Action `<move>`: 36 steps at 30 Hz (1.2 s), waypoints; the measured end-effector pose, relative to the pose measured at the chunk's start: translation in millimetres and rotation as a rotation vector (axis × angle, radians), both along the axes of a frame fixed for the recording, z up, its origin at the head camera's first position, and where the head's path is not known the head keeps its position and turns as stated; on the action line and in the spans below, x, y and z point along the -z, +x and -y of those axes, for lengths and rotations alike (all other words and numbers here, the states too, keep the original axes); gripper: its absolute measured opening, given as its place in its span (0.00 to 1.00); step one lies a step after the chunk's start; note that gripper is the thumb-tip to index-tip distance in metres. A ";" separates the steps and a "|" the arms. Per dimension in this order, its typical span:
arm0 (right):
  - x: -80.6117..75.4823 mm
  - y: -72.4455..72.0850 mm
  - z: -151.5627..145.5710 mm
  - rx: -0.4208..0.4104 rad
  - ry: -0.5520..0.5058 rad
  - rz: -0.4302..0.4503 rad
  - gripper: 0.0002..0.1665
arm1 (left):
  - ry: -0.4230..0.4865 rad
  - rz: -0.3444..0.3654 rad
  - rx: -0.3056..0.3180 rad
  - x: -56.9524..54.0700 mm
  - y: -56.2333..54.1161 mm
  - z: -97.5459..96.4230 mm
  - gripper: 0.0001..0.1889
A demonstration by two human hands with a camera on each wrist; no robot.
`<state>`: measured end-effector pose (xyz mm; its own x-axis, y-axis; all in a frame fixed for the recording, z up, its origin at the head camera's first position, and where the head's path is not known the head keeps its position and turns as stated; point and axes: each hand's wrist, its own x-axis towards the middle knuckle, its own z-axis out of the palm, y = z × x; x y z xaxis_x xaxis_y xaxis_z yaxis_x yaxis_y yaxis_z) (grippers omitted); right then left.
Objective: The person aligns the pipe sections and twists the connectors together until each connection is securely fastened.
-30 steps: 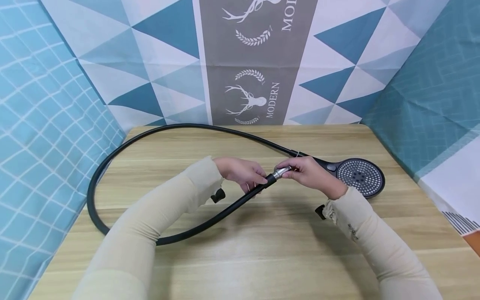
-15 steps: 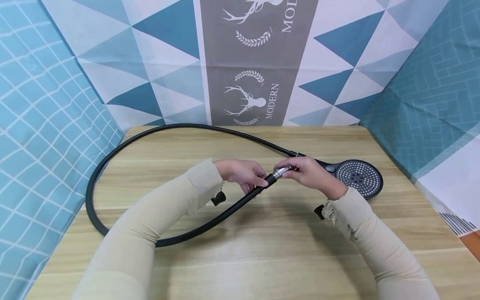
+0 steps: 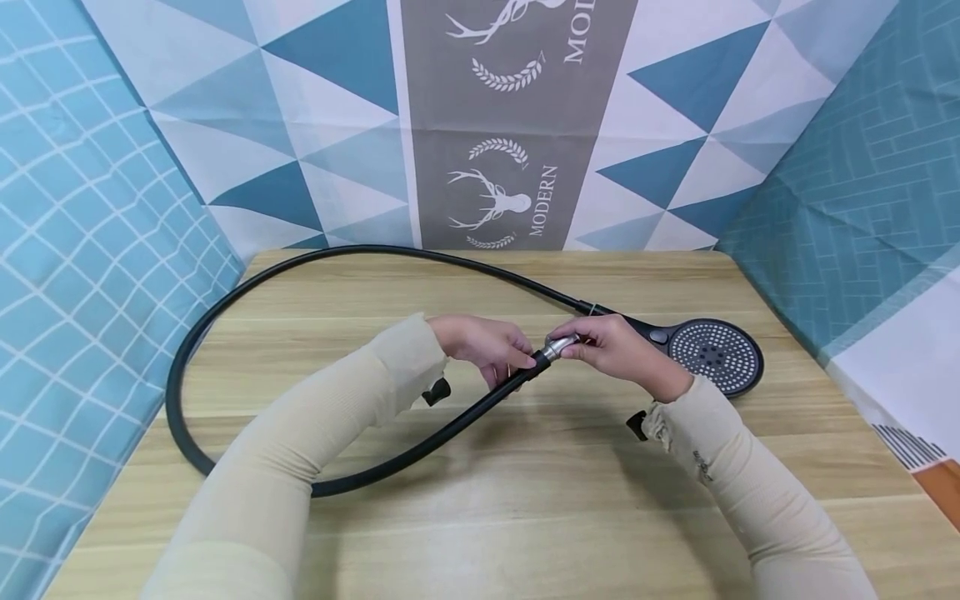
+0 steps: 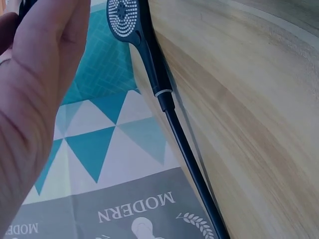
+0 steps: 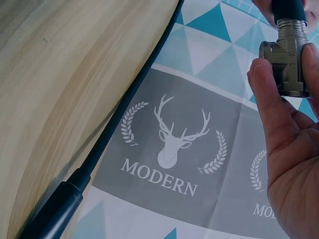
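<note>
Above the middle of the table my left hand grips the black end sleeve of a long shower hose. My right hand pinches a silver metal tee fitting between thumb and fingers. The fitting's threaded neck meets the black hose end, with some thread showing in the right wrist view. From there the hose loops round the left and back of the table to a black hand shower, which lies face up at the right. Most of my left hand's grip is hidden in the left wrist view.
The wooden table has a patterned cloth wall right behind it. Blue tiled-print cloth stands along the left side, teal cloth along the right. The hose crosses under my left forearm.
Both hands keep their hold on the hose end and the fitting. In the head view the hose loop and hand shower have slid very slightly left.
</note>
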<state>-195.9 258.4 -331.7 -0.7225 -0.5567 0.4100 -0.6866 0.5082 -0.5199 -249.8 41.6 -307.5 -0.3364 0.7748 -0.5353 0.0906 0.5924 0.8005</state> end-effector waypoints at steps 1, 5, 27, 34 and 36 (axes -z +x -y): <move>0.1 0.1 0.1 -0.001 0.006 -0.013 0.14 | 0.001 0.002 0.007 -0.5 -0.1 -0.1 0.10; -0.2 0.2 -0.6 0.002 0.009 -0.039 0.14 | -0.005 -0.022 0.007 -1.8 0.6 -1.3 0.09; -0.9 -0.1 -2.5 0.004 -0.026 0.014 0.14 | -0.023 -0.111 -0.056 -7.5 8.6 0.0 0.11; -0.3 1.5 -2.1 0.025 -0.008 0.062 0.14 | 0.005 0.007 -0.054 -7.8 8.7 1.5 0.13; 0.0 1.6 -1.9 0.030 -0.002 0.065 0.14 | 0.002 0.021 -0.051 -7.6 8.4 1.9 0.15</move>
<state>-194.3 260.2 -331.7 -0.7643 -0.5334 0.3624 -0.6355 0.5275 -0.5638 -241.3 39.7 -299.9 -0.3647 0.7577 -0.5411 0.0436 0.5944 0.8030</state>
